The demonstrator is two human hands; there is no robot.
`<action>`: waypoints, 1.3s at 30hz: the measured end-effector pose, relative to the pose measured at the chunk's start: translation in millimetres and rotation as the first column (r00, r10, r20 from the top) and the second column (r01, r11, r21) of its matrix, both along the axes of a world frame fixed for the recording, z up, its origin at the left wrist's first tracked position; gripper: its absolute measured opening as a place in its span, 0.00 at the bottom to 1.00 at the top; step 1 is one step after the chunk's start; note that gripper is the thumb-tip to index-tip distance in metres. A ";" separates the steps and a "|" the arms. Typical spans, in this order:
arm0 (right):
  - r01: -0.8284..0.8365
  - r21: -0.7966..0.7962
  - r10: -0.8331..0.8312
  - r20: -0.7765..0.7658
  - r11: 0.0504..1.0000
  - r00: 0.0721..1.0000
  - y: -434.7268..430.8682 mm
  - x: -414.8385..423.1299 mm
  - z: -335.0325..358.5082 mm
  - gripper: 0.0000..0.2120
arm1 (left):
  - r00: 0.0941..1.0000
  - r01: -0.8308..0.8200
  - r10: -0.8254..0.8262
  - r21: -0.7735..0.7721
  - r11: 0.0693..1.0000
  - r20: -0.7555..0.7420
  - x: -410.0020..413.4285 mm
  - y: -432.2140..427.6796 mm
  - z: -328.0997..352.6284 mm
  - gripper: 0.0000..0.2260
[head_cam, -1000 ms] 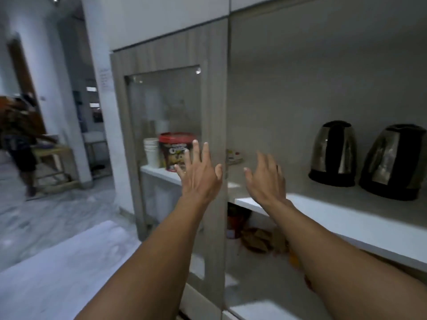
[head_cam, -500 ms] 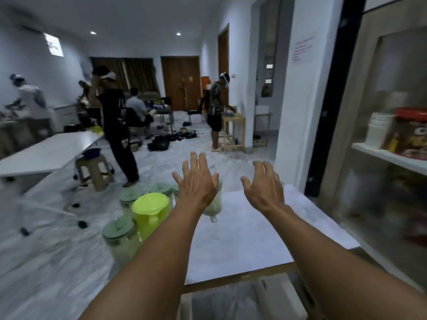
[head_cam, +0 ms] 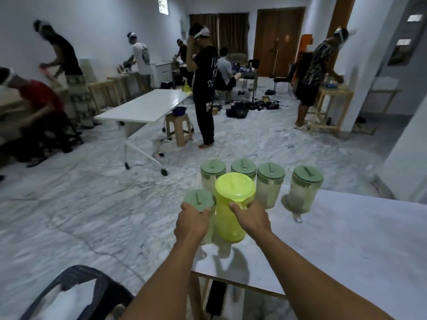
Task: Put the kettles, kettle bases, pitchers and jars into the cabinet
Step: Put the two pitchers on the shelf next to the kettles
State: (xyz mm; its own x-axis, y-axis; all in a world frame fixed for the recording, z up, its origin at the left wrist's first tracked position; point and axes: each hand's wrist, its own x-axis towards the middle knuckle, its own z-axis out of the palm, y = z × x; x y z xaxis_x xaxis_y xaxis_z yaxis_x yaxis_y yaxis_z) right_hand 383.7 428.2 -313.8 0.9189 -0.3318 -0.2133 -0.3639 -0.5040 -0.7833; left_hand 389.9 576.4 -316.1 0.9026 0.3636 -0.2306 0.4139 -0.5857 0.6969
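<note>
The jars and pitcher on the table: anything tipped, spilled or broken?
The rightmost jar looks tilted, though blur may exaggerate that. No spill shows. Left hand grips the nearest jar; right hand grips the upright yellow-green pitcher.

Both open hands have closed: left hand on a jar, right hand on the pitcher.
</note>
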 end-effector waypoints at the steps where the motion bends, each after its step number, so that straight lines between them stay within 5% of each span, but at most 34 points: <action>1: 0.006 0.040 -0.005 -0.027 0.999 1.000 3.2 6.7 -8.2 0.37 | 0.998 -0.059 0.058 -0.052 0.997 -0.029 3.5 -0.6 -7.5 0.30; 6: 0.062 0.218 -0.047 -0.071 0.974 0.996 13.7 21.3 -29.8 0.37 | 0.977 -0.183 0.140 -0.294 0.938 -0.161 17.0 -9.7 -44.4 0.30; 13: 0.096 0.337 -0.093 -0.026 0.937 0.995 14.8 15.3 -31.8 0.28 | 0.977 -0.210 0.165 -0.481 0.851 -0.135 18.5 -11.4 -59.8 0.23; 19: 0.159 0.376 -0.159 -0.033 0.913 0.987 -0.3 -7.7 -11.4 0.19 | 0.986 -0.128 0.167 -0.583 0.802 0.012 5.2 -17.6 -24.6 0.23; 25: 0.273 0.329 -0.341 0.169 0.904 0.925 -28.7 -41.4 73.3 0.20 | 0.960 0.032 0.146 -0.612 0.790 0.238 -13.6 -44.9 70.0 0.20; 33: 0.665 0.341 -0.736 0.453 0.665 0.504 -139.8 -150.3 195.4 0.26 | 0.887 0.344 -0.090 -0.517 0.784 0.454 -64.4 -162.4 194.7 0.29; 39: 0.885 0.316 -0.791 0.605 0.342 0.089 -229.2 -303.3 256.3 0.24 | 0.712 0.690 -0.357 -0.508 0.516 0.605 -179.8 -302.4 257.4 0.29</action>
